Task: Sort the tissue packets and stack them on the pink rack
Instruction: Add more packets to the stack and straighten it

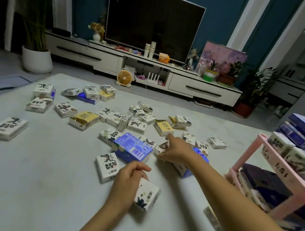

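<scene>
The tissue packets (137,126) were small, flat, soft-sided bricks in glossy film. Most were white with black brush lettering and inky plant prints, beside a few butter-yellow packets (84,119) and a few deep blue ones. They lay scattered, some overlapping, across the pale grey short-pile carpet (31,178) from the centre out toward 10 o'clock. Just below centre, a blue film-wrapped packet with a white barcode (133,148) sat tilted on its neighbours. Toward 6 o'clock the left hand (128,183) was curled round a white packet with a dark blue flower print (147,196), gripping it by one end. At about 2 o'clock from it, the right hand (176,150) lay over a small white packet with brown-black print (163,146), forefinger stretched out straight; whether it had actually clasped that packet could not be told. At 3 o'clock stood the pink plastic rack (246,156) with rounded posts. White printed packets (282,145) lined its top shelf, with blue packets (303,126) piled behind them, and dark blue packets (264,178) filled the shelf below.
</scene>
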